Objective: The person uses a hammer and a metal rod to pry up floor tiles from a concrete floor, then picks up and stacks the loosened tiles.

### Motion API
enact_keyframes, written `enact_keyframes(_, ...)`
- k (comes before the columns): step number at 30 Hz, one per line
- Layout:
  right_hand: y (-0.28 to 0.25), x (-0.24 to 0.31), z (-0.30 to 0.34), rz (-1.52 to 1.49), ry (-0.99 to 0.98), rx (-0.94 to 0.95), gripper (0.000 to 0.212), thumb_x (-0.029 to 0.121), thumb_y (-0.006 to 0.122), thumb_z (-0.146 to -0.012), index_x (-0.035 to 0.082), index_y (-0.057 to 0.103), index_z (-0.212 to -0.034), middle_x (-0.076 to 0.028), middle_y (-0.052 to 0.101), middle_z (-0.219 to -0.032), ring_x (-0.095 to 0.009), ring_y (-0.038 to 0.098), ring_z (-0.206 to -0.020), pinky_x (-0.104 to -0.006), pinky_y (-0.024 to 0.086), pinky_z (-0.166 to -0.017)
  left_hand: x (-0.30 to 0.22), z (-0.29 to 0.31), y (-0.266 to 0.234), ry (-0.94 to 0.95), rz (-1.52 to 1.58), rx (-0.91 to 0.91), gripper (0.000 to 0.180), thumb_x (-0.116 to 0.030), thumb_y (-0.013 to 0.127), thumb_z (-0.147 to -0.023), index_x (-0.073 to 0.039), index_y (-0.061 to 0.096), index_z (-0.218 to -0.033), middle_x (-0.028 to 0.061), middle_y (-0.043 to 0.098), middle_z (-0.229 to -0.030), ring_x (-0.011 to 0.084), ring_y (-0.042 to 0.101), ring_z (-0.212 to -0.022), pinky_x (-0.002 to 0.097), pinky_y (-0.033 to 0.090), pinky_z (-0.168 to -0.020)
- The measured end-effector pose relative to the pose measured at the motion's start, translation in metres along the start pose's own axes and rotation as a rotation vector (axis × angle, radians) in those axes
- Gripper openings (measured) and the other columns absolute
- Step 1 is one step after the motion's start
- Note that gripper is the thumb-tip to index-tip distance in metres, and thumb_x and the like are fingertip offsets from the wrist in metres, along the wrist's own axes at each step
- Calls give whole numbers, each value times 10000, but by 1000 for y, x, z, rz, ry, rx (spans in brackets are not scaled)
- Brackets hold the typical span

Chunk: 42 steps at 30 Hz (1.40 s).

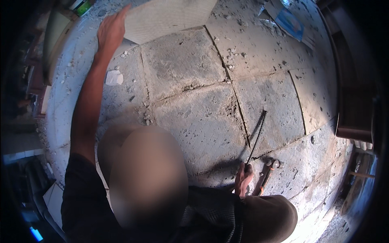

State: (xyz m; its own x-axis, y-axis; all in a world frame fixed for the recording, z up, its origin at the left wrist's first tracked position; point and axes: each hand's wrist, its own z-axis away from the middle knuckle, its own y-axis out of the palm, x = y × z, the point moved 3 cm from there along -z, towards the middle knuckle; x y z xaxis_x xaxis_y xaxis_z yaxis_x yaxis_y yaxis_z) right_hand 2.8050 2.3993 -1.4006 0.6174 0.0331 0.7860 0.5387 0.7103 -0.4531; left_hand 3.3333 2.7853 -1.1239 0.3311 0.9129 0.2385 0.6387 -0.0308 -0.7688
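Observation:
At the far left of the floor, my left hand (112,31) is closed on the edge of a pale, flat tile (172,18) with a finely ridged face. The tile looks tilted up off the floor. Down at the lower right, my right hand (243,179) grips the near end of a thin, dark ribbed metal rod (257,135). The rod slants away to the upper right, its far tip over a rough grey square of floor. Just right of this hand lies a hammer (268,175) with a metal head and an orange-and-black handle.
Rough mortar squares (194,129) with joint lines make up the floor, strewn with rubble. A white broken chip (114,77) lies near my left forearm. Blue-and-white packaging (289,24) sits far right. Dark wooden furniture (355,121) stands along the right side.

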Motion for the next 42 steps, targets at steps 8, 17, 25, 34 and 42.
enact_keyframes(8,-2,-8,-3,-79,-42,-51,230,178,596,-957,-39,583,-881,-50,575,-751,-130,464,-697,-326,400,-634,-11,-108,4,-162,68,339,463,-414,646,-891,-125,621,-1252,136,712,-1022,312,671,-934,410,489,-850)
enact_keyframes(17,-42,61,-55,517,-304,-258,202,237,637,-904,40,622,-864,-208,649,-748,-412,631,-677,-454,471,-589,-3,-91,44,88,471,436,478,-391,643,-916,-37,627,-1236,165,708,-1016,281,681,-896,390,496,-845)
enact_keyframes(25,-70,95,-87,761,-271,13,246,275,628,-899,70,635,-1032,-211,679,-971,-395,649,-917,-492,495,-749,-50,-64,16,98,316,588,455,-332,625,-927,-14,595,-1251,242,685,-977,374,682,-903,428,516,-807)
enact_keyframes(34,-191,301,95,408,-257,-34,464,103,717,-779,49,583,-1219,-178,626,-1152,-371,600,-1062,-418,489,-909,-144,-113,-150,330,536,713,379,-317,659,-898,-36,642,-1151,267,658,-883,458,628,-878,483,509,-743)
enact_keyframes(42,-251,504,290,487,-584,-233,442,146,577,-843,-6,539,-1257,-197,556,-1217,-337,492,-1200,-434,382,-1051,-265,-67,-422,1145,882,903,277,-15,648,-815,-39,671,-1090,183,701,-924,337,690,-785,421,543,-671)
